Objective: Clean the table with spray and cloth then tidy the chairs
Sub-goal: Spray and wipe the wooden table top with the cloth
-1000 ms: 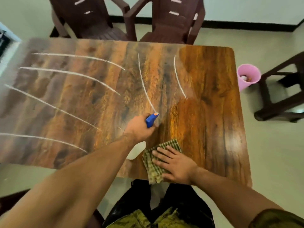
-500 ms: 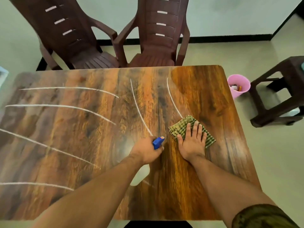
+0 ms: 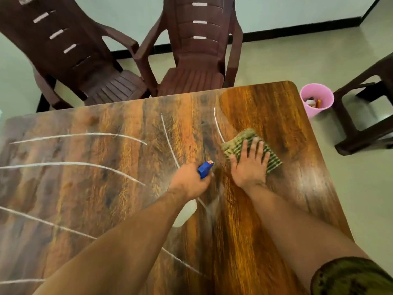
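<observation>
Green cloth (image 3: 242, 140): I'm pinning it under my flat right hand (image 3: 249, 167).
It's seeming limp, so I'm pressing its middle; left hand (image 3: 189, 184) is gripping the spray bottle (image 3: 205, 170).

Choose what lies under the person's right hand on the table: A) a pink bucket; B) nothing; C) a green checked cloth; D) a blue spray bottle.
C: the right hand lies flat on the green checked cloth, while the left hand grips the spray bottle.
</observation>
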A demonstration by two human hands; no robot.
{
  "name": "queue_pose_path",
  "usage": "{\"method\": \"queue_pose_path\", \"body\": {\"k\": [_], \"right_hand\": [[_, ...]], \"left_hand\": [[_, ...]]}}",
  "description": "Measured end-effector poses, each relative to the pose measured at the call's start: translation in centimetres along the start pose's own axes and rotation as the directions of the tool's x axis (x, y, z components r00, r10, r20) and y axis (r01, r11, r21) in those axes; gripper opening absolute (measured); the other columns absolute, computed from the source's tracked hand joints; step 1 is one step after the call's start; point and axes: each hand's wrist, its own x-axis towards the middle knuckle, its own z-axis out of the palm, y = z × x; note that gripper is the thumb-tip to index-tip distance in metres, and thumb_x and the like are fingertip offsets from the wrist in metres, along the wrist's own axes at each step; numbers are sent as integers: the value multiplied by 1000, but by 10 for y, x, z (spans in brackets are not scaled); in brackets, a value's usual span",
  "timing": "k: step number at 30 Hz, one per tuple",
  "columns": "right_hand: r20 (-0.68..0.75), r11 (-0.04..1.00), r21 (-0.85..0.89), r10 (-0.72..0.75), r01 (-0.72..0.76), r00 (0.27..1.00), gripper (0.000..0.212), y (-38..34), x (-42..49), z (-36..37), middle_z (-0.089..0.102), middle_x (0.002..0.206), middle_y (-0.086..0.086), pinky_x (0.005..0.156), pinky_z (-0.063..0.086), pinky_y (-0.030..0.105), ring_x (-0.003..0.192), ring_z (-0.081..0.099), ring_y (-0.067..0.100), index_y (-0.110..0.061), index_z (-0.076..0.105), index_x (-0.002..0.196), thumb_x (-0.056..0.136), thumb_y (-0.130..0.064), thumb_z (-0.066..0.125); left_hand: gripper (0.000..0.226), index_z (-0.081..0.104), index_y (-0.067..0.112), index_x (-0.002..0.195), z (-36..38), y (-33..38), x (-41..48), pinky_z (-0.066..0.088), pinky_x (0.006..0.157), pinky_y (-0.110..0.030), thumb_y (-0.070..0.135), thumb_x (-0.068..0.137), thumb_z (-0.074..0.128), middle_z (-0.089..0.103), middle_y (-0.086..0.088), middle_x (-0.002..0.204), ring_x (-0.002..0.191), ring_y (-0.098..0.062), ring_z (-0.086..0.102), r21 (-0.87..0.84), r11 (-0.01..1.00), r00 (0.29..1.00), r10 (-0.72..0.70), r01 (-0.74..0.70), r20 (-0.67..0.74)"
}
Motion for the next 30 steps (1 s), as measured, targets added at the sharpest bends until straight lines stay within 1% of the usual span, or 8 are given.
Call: {"method": "queue_pose_path", "body": {"k": [4, 7, 10, 13, 16, 19, 24, 30], "right_hand": [[108, 840, -79, -528, 536, 843, 71, -31, -46, 17, -11, 167, 10, 124, -4, 55, 153, -18, 29, -21, 0, 160, 102, -59, 15], [121, 757, -57, -642, 651, 757, 70, -12, -38, 11, -6, 168, 4, 124, 0, 55, 154, -14, 24, -24, 9, 161, 102, -61, 16], [5, 960, -50, -276, 276, 961, 70, -7, 0, 1, -9, 168, 6, 123, -5, 54, 154, -14, 27, -24, 3, 161, 102, -60, 15], [5, 975, 123, 184, -183, 983, 71, -45, 29, -7, -10, 168, 10, 122, -6, 57, 154, -13, 31, -19, 2, 161, 103, -55, 19], [34, 975, 13, -223, 222, 974, 70, -72, 32, -5, -13, 167, 7, 123, -8, 55, 154, -15, 29, -22, 0, 161, 102, -55, 19], [112, 803, -77, -582, 591, 805, 69, -47, 52, -12, -10, 168, 0, 124, 1, 54, 154, -15, 21, -27, 5, 161, 102, -61, 17], [-55, 990, 72, 127, -123, 990, 69, -55, 96, -18, -9, 168, 7, 124, -5, 53, 154, -12, 28, -21, 0, 161, 103, -56, 14], [-48, 982, 90, 173, -168, 984, 71, -66, 100, -18, -11, 168, 10, 123, -5, 54, 154, -14, 30, -17, -3, 160, 102, -57, 10]], "left_hand": [[13, 54, 28, 90, -20, 2, 17, 42, 65, -28, 37, 91, 63, 58, 5, 71, 67, -21, 57, 4, 1000, 999, -4, 4, -48], [24, 50, 28, 74, -34, 1, 27, 38, 57, -27, 35, 92, 64, 55, 7, 64, 59, -20, 52, -56, 998, 998, 1, -5, -67], [36, 41, 28, 66, -45, 0, 33, 32, 51, -26, 36, 93, 64, 47, 6, 58, 51, -16, 43, -82, 997, 998, -10, 5, -60], [40, 39, 26, 64, -57, 1, 40, 33, 50, -27, 35, 93, 65, 44, 4, 56, 53, -19, 42, -93, 996, 999, -8, 3, -46], [41, 39, 26, 64, -69, 0, 52, 32, 49, -25, 33, 93, 67, 44, 6, 56, 51, -13, 43, -65, 998, 1000, -1, -1, -31], [39, 39, 28, 66, -79, -1, 68, 32, 50, -21, 34, 95, 66, 45, 7, 59, 52, -7, 43, -40, 999, 1000, 14, -15, -22], [32, 43, 27, 74, -91, 1, 100, 38, 54, -23, 39, 96, 62, 49, 5, 67, 59, -10, 48, -46, 999, 1000, 18, -18, -3], [22, 55, 21, 91, -112, 22, 146, 54, 72, -35, 42, 92, 61, 55, 3, 74, 73, -19, 59, 109, 994, 999, 29, -24, -44]]}}
